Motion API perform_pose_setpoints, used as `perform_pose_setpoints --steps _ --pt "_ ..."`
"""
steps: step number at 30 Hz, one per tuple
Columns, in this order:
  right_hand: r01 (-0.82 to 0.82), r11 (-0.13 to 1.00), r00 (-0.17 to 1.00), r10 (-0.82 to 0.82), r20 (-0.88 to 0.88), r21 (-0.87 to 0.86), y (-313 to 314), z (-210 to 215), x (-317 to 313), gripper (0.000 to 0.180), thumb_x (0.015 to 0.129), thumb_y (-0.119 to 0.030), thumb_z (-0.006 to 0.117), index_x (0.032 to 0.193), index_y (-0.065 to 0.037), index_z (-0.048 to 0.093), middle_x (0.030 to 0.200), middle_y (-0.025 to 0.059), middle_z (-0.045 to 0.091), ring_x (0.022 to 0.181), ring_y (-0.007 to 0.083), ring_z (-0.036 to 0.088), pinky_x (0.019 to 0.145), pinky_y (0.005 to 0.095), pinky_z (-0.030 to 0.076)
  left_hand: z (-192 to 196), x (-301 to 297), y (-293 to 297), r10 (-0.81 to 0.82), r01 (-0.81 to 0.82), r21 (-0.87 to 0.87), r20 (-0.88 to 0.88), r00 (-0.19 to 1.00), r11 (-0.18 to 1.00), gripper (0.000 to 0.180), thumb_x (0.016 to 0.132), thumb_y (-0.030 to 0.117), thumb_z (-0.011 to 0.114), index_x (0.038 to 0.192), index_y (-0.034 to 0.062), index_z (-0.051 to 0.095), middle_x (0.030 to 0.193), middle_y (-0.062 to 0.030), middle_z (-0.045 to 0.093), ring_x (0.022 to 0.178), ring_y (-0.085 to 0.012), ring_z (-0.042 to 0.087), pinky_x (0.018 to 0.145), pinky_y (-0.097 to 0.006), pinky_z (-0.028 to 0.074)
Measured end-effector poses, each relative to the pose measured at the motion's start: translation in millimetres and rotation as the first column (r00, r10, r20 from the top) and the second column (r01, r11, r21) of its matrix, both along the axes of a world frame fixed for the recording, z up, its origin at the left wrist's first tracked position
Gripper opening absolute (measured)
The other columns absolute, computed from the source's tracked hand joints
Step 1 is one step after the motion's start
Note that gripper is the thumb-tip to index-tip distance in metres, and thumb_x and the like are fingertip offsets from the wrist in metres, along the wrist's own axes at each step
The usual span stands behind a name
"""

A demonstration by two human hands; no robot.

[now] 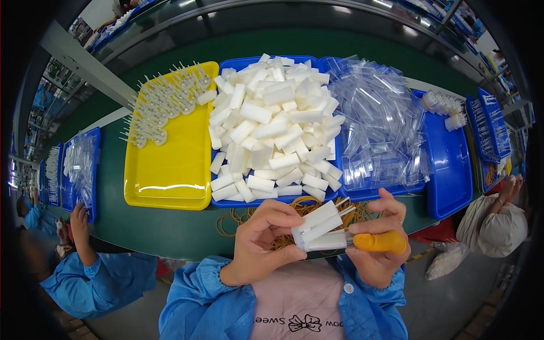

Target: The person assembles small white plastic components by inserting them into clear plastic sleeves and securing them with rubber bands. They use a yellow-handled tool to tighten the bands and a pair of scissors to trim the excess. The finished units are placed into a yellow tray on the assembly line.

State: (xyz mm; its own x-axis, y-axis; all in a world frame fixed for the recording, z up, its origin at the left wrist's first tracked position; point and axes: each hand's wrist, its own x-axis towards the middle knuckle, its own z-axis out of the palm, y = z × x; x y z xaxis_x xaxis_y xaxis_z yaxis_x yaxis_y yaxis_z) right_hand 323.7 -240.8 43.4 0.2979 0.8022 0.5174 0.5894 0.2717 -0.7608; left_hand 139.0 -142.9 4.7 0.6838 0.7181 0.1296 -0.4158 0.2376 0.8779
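My left hand (266, 235) grips the round white end of a small bundle in front of my chest. White foam blocks (322, 220) stick out of the bundle, with thin white prongs beside them. My right hand (379, 243) closes on the bundle's other side, pinching what looks like a clear plastic sleeve (341, 237); one finger wears an orange finger cot (381, 242). That hand's upper fingers are bent above the sleeve. Tan rubber bands (229, 221) lie on the table behind both hands, partly hidden by them.
A yellow tray (167, 175) has white pronged parts at its far end. Beside it, a blue tray (215, 203) is heaped with foam blocks, another (391, 191) with clear sleeves. A narrower blue tray (450, 164) holds banded white parts. Co-workers sit left and right.
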Motion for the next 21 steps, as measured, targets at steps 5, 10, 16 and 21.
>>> perform_pose_setpoints --steps 5,10,16,21 --pt "-0.021 0.995 0.964 -0.006 -0.265 -0.101 2.2 -7.3 -4.4 0.022 0.061 -0.009 0.077 0.081 -0.007 0.068 0.086 0.003 0.067 0.1 0.0239 0.053 0.097 0.0493 0.035 -1.7 0.0 2.6 -0.032 0.033 0.045 -0.021 0.999 0.998 0.042 0.073 -0.001 0.075 0.111 -0.0031 0.056 0.114 -0.0117 0.047 0.104 -0.0189 0.055 0.093 -0.033 0.049" --pt "-0.107 0.983 0.963 0.065 -0.262 -0.149 15.6 -5.2 6.1 0.021 0.068 -0.008 0.071 0.088 -0.005 0.068 0.088 0.0052 0.065 0.098 0.0232 0.053 0.093 0.0411 0.038 -11.5 0.9 8.3 0.014 -0.014 -0.118 0.003 1.0 0.993 0.041 0.076 -0.006 0.07 0.113 -0.0027 0.054 0.115 -0.01 0.047 0.108 -0.0198 0.055 0.095 -0.034 0.048" --pt "0.442 0.887 0.841 -0.358 0.406 -0.134 49.1 -16.9 60.8 0.031 0.068 -0.018 0.074 0.095 -0.006 0.065 0.095 0.0056 0.059 0.093 0.0236 0.051 0.084 0.0379 0.036 -9.4 -2.3 13.3 0.006 -0.003 -0.146 0.017 1.0 0.989 0.04 0.077 -0.007 0.067 0.114 -0.0011 0.051 0.114 -0.0084 0.049 0.11 -0.0207 0.055 0.096 -0.035 0.047" --pt "0.567 0.818 0.629 -0.35 0.695 -0.101 55.3 -41.6 68.3 0.037 0.065 -0.025 0.077 0.095 -0.008 0.064 0.093 0.0056 0.054 0.087 0.0254 0.049 0.078 0.038 0.033 -6.3 -1.0 13.3 -0.001 0.004 -0.15 0.024 1.0 0.989 0.038 0.078 -0.007 0.066 0.113 -0.0011 0.051 0.113 -0.0083 0.05 0.109 -0.0205 0.056 0.095 -0.035 0.047"
